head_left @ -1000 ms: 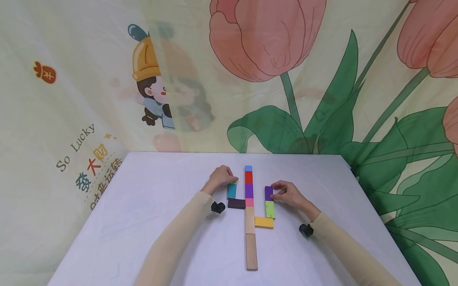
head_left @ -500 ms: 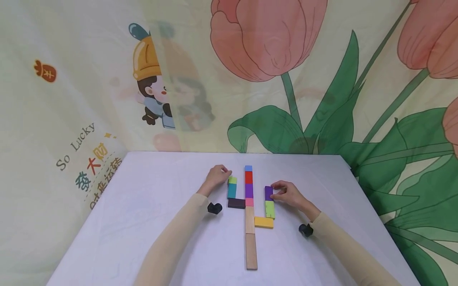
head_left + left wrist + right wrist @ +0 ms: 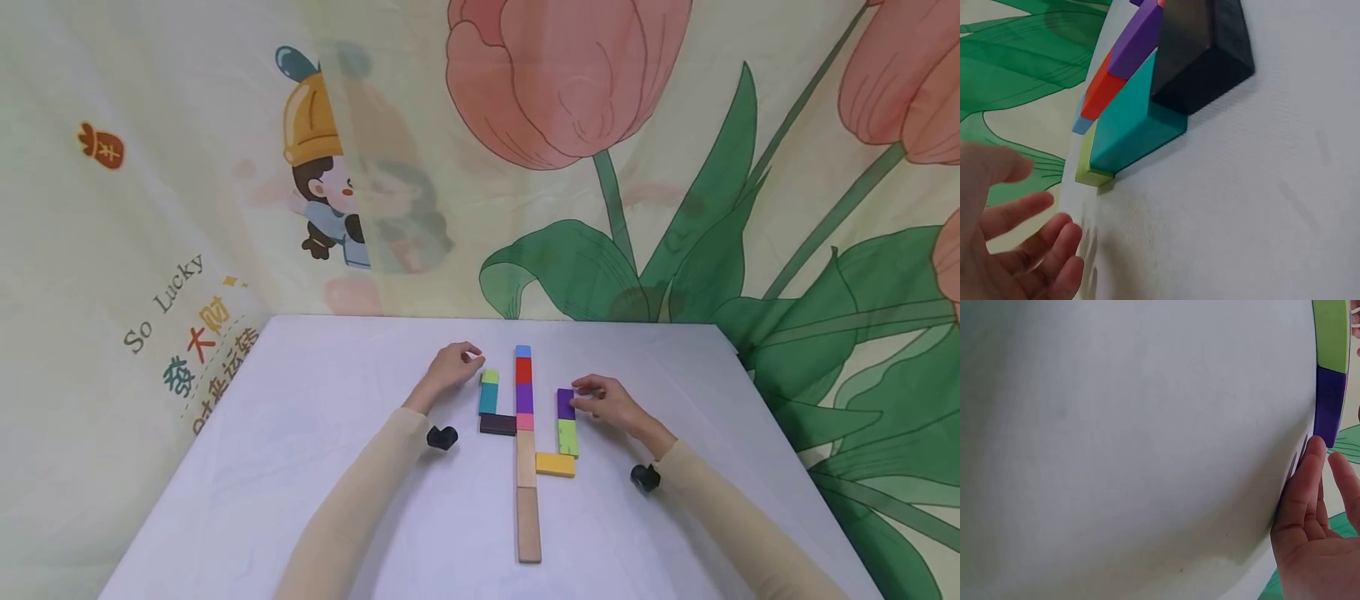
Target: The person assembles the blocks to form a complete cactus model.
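Observation:
My left hand (image 3: 452,367) hovers left of a small lime block (image 3: 490,377), fingers loosely bent and holding nothing. That block sits end to end with a teal block (image 3: 1132,122), which meets a dark block (image 3: 498,425) laid crosswise. On the other side my right hand (image 3: 606,400) is beside a dark purple block (image 3: 566,403), its fingertips right at the block's edge and far end. In the right wrist view those fingers are nearly straight. A green block (image 3: 1333,334) adjoins the purple one, and a yellow block (image 3: 555,465) lies crosswise below it.
A straight column runs up the middle: two wooden blocks (image 3: 528,525), then pink, violet, a red block (image 3: 523,370) and a light blue block (image 3: 522,351). All lie on a white-covered table (image 3: 337,375). A printed curtain (image 3: 405,150) hangs behind its far edge.
My left hand has let go of the small lime block and drawn away to the left, uncovering it. The right hand has shifted slightly at the purple block; the blocks keep their layout.

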The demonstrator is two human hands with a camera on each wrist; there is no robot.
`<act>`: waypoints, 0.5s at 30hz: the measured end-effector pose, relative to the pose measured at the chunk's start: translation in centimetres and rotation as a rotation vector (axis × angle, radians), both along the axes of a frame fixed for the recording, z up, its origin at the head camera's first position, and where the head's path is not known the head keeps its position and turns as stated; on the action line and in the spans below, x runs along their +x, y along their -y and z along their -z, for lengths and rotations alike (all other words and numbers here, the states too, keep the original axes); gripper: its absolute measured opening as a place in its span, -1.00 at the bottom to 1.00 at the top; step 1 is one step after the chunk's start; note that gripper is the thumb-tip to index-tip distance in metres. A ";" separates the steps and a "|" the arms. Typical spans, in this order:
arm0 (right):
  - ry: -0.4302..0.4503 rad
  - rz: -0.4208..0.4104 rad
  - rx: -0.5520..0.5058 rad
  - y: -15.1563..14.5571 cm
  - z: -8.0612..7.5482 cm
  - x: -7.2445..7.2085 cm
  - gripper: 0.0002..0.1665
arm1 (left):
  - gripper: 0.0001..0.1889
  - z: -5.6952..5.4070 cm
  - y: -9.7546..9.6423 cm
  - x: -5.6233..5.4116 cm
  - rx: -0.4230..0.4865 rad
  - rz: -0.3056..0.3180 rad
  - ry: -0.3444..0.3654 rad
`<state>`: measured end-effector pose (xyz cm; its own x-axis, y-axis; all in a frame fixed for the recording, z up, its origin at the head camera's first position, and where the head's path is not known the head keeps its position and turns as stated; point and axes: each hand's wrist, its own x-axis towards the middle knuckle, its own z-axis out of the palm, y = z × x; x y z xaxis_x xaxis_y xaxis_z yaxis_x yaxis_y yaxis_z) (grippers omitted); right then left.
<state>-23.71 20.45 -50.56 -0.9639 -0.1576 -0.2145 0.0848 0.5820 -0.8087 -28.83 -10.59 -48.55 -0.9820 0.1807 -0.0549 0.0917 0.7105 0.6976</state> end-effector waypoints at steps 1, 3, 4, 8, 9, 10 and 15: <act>-0.003 -0.004 0.003 0.0 -0.1 0.0 -0.50 | -0.65 0.0 0.0 0.0 -0.002 0.033 0.000; -0.003 -0.007 0.007 0.0 -0.1 0.0 -0.50 | -0.62 0.2 0.1 0.1 -0.008 0.099 0.000; -0.005 -0.010 0.009 0.0 -0.1 0.0 -0.50 | -0.61 0.3 0.1 0.2 -0.014 0.128 -0.001; -0.013 -0.021 0.013 -0.1 0.2 0.0 -0.51 | -0.55 0.7 0.0 0.6 -0.048 0.190 -0.005; -0.016 -0.022 0.014 -0.1 0.3 0.0 -0.51 | -0.54 0.8 0.0 0.7 -0.056 0.194 -0.007; -0.020 -0.024 0.016 -0.1 0.3 0.0 -0.51 | -0.53 0.8 -0.1 0.7 -0.061 0.196 -0.010; -0.037 -0.029 0.021 -0.1 0.4 -0.1 -0.52 | -0.58 0.9 -0.3 0.8 -0.075 0.196 -0.039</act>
<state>-23.77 20.54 -51.01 -0.9664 -0.1815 -0.1820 0.0377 0.6004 -0.7988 -28.00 -10.29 -49.44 -0.9300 0.3655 -0.0383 0.2591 0.7261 0.6369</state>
